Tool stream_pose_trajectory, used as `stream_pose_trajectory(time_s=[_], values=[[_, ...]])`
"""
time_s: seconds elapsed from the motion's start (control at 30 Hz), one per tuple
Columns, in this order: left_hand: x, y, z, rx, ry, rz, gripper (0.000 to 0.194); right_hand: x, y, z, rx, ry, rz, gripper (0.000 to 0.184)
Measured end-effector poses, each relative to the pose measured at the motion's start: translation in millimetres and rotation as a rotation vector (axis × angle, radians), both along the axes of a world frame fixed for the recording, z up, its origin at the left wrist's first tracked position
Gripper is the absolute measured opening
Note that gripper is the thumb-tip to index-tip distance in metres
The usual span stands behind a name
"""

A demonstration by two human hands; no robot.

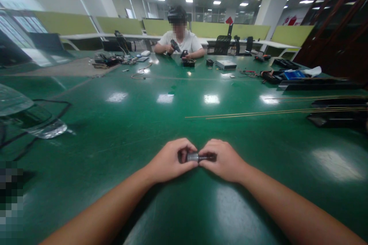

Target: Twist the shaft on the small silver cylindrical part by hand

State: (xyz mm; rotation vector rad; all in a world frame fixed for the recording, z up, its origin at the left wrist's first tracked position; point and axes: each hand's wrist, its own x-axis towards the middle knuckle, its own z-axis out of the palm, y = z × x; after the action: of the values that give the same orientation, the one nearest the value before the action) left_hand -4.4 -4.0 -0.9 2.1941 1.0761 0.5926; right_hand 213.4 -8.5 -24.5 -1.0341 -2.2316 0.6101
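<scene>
Low in the middle of the view, my two hands meet over the green tabletop (161,122). Between them lies a small silver metal cylinder (193,157) with a thinner dark shaft running out of its right side. My left hand (172,160) is closed around the cylinder, thumb below and fingers curled over the far side. The shaft end is in my right hand (225,160), whose thumb and fingers pinch close to the joint. Both outer ends of the piece are partly hidden by my fingers.
Thin brass-coloured rods (244,115) reach in from the right beside black trays (336,116). A clear plastic bottle (37,122) lies left, near a black cable (64,103). Across the table a person (181,42) holds a power drill (175,45). Electronics (106,59) sit far left.
</scene>
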Motion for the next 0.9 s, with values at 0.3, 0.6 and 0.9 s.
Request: stream_pose_trajectory(time_s=[0.3,0.6,0.9], values=[[-1.0,-0.4,-0.5,0.022,0.026,-0.022,0.017,0.5,-2.4,6.6,-0.068,0.02,0.009,0.009],[0.1,-0.6,1.8,0.083,0.068,-0.021,0.018,2.5,-0.3,2.3,-0.07,0.014,0.025,0.005],[0.4,-1.5,3.6,0.074,0.07,-0.022,0.018,6.4,0.9,5.4,-0.08,-0.007,0.031,0.007]])
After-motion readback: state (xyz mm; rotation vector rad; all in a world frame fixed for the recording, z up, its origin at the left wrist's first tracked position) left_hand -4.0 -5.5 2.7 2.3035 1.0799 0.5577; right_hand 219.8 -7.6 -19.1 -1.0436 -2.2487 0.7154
